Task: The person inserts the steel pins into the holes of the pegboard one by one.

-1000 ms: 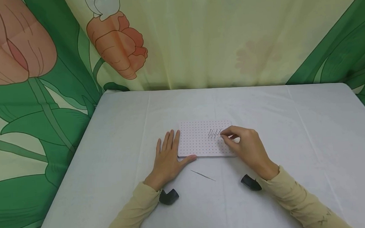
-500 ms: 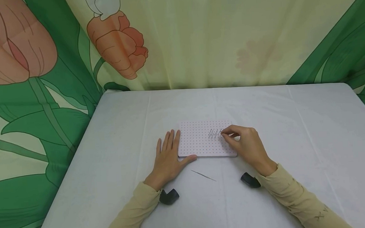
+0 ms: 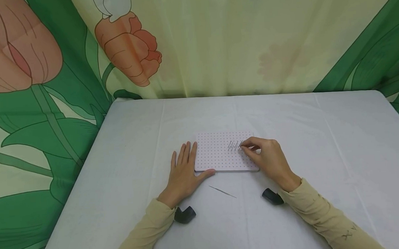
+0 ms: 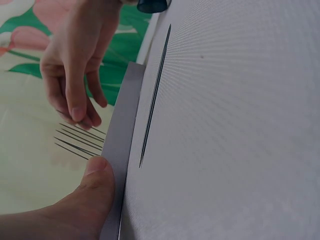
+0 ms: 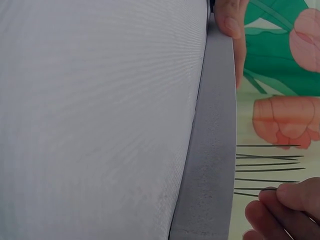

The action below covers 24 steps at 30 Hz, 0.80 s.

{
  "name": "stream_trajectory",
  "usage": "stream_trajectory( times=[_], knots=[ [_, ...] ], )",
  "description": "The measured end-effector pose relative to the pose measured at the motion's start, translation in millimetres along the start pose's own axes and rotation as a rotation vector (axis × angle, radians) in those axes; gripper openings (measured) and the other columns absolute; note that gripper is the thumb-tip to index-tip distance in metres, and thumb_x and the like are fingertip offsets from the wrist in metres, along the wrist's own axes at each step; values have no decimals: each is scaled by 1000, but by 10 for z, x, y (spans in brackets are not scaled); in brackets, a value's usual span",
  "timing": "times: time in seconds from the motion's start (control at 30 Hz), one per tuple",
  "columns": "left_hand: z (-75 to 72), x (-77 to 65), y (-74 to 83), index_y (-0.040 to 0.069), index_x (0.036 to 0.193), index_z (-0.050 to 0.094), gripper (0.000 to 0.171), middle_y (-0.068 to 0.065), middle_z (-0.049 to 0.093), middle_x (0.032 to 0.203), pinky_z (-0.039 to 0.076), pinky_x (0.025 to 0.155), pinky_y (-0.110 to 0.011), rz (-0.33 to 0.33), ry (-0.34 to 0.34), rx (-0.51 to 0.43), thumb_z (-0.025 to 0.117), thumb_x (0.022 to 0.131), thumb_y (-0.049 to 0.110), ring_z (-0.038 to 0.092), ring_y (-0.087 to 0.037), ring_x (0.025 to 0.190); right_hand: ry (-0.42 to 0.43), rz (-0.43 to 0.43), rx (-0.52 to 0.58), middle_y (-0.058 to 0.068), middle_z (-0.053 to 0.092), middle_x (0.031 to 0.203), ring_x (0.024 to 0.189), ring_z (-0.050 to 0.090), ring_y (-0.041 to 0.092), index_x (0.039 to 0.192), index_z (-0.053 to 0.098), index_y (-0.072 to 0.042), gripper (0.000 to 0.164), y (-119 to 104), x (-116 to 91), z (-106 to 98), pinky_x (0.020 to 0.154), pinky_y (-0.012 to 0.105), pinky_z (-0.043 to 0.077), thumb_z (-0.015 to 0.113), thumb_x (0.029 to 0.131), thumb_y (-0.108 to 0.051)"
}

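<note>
A white pegboard (image 3: 211,156) dotted with small holes lies on the table. Several thin dark needles (image 3: 232,145) stand upright in it, right of its middle. At the right end of that row my right hand (image 3: 272,160) pinches a needle (image 5: 269,189) between thumb and index finger, close over the board. My left hand (image 3: 181,180) lies flat with fingers spread at the board's left side, its thumb (image 4: 97,172) on the front edge. In front of the board a slender pointed needle (image 4: 156,95), perhaps more than one side by side, lies on the cloth.
A white cloth covers the table (image 3: 129,143). Black wrist-worn pieces (image 3: 185,215) stick out from both sleeves near the table surface. Behind the table's far edge hangs a printed curtain (image 3: 215,44) with flowers and leaves.
My right forearm has shifted slightly to the left and away from me, while its fingertips stay at the end of the needle row. The left hand and board look still.
</note>
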<state>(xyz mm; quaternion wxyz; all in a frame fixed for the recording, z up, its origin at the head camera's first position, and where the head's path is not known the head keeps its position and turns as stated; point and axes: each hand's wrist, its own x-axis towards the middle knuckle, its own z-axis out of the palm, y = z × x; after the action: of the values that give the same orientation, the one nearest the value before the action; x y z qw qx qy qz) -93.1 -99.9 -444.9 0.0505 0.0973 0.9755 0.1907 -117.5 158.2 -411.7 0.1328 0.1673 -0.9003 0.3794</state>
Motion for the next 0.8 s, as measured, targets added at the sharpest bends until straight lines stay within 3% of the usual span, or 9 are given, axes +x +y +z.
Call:
stream_trajectory(
  times=[0.37,0.8],
  knots=[
    [5,7,-1,12,161,8,106,-12,7,167,-4,123,-52,-3,-1,0,58,86,69,1,-28,155,11,-4,4,5,76,85,73,72,20,90,77,-7,9,-6,11,-14,65,40,56,75,84,-1],
    [4,2,-3,12,161,9,106,-13,8,167,-3,123,-53,3,7,2,59,87,68,3,-29,155,-35,15,3,6,76,84,74,71,21,91,77,-6,8,-7,4,0,68,41,57,75,85,-1]
  ],
)
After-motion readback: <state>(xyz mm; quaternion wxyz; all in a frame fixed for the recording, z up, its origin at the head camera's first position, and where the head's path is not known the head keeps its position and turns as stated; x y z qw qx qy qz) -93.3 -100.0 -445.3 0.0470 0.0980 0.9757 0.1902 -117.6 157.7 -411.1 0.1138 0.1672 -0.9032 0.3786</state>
